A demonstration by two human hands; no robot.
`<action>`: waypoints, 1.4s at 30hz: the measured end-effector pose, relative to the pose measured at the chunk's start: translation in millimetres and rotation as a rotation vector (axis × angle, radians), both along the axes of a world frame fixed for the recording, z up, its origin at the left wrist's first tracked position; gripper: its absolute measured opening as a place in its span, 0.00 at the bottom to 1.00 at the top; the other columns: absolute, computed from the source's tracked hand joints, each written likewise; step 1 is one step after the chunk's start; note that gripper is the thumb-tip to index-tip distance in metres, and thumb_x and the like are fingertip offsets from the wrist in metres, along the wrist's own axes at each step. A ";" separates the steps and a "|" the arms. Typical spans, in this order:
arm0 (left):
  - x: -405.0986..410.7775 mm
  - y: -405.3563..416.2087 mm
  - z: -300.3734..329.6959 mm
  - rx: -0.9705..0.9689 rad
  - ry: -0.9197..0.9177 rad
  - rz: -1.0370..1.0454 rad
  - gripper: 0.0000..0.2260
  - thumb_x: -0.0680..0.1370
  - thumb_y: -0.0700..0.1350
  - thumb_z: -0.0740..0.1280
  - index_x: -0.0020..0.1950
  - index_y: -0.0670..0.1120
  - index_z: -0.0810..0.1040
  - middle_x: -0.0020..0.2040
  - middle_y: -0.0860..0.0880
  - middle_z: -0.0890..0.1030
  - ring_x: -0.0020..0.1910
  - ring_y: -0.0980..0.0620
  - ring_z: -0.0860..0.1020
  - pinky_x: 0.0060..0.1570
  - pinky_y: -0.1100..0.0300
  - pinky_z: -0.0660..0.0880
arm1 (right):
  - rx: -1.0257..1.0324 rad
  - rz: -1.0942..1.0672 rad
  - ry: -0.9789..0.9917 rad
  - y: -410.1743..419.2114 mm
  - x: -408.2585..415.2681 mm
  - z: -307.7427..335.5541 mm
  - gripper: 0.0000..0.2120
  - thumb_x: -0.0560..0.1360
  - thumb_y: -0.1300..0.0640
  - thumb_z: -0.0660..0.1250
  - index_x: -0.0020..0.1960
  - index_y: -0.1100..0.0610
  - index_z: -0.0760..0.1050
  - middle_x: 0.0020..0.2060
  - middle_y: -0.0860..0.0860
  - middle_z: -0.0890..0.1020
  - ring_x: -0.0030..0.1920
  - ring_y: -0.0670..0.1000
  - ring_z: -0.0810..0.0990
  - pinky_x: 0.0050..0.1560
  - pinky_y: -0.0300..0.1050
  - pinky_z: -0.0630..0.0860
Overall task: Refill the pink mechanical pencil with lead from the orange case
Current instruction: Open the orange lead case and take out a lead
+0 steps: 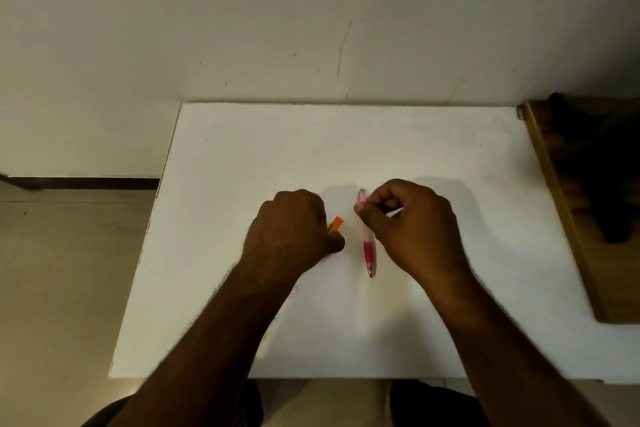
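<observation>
while left hand (291, 229) grips orange case (336, 224)

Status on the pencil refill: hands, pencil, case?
Left hand grips orange lead case. Right hand pinches pink mechanical pencil near its far end, on white table. Nothing blocking.

No readable text, label or number anywhere.
</observation>
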State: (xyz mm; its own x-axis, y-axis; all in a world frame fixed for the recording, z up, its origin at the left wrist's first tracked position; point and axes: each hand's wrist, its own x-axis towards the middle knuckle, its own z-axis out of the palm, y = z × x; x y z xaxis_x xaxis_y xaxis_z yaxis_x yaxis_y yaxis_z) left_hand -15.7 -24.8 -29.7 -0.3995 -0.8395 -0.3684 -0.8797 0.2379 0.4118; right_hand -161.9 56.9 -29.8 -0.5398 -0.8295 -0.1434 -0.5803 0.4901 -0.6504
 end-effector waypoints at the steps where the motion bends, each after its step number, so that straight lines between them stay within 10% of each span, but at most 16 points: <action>1: 0.5 0.0 1.7 -0.021 0.043 -0.004 0.12 0.67 0.55 0.76 0.37 0.50 0.78 0.36 0.53 0.80 0.38 0.50 0.79 0.36 0.60 0.71 | -0.047 -0.024 -0.120 -2.7 1.2 -0.9 0.07 0.74 0.46 0.75 0.44 0.48 0.81 0.38 0.40 0.83 0.39 0.42 0.83 0.44 0.38 0.78; 12: 8.6 -1.5 3.9 -0.121 0.376 -0.078 0.05 0.68 0.47 0.76 0.41 0.53 0.82 0.34 0.57 0.81 0.35 0.59 0.79 0.37 0.60 0.76 | -0.131 -0.194 -0.704 -9.9 6.1 1.4 0.02 0.73 0.62 0.77 0.46 0.58 0.85 0.38 0.52 0.88 0.40 0.50 0.88 0.44 0.43 0.84; 25: 26.6 -14.2 1.2 -0.063 0.498 0.010 0.05 0.70 0.47 0.79 0.43 0.52 0.85 0.36 0.56 0.84 0.37 0.58 0.82 0.43 0.52 0.81 | -0.222 -0.294 -0.807 -13.2 1.4 0.9 0.03 0.74 0.67 0.75 0.46 0.62 0.84 0.40 0.55 0.88 0.42 0.55 0.88 0.44 0.43 0.83; 33: 37.1 -21.5 5.7 -0.079 0.533 0.105 0.06 0.69 0.46 0.79 0.42 0.53 0.85 0.36 0.56 0.84 0.36 0.57 0.82 0.42 0.54 0.81 | -0.075 0.050 -0.312 -15.6 34.4 -15.2 0.04 0.72 0.58 0.77 0.44 0.50 0.86 0.36 0.44 0.87 0.41 0.44 0.85 0.59 0.49 0.80; 37: 38.0 -22.3 4.9 -0.061 0.548 0.105 0.06 0.69 0.46 0.79 0.42 0.53 0.85 0.36 0.56 0.84 0.38 0.59 0.82 0.43 0.54 0.81 | 0.017 0.172 -0.079 -14.3 50.0 -14.3 0.06 0.78 0.54 0.71 0.52 0.51 0.86 0.46 0.46 0.88 0.53 0.46 0.83 0.49 0.15 0.60; 42: 37.8 -22.4 2.7 -0.035 0.566 0.079 0.05 0.69 0.47 0.78 0.42 0.53 0.85 0.36 0.56 0.84 0.39 0.57 0.83 0.43 0.52 0.81 | 0.000 0.195 0.099 -14.4 57.1 -22.8 0.09 0.80 0.54 0.69 0.57 0.53 0.85 0.50 0.52 0.86 0.49 0.52 0.84 0.50 0.34 0.68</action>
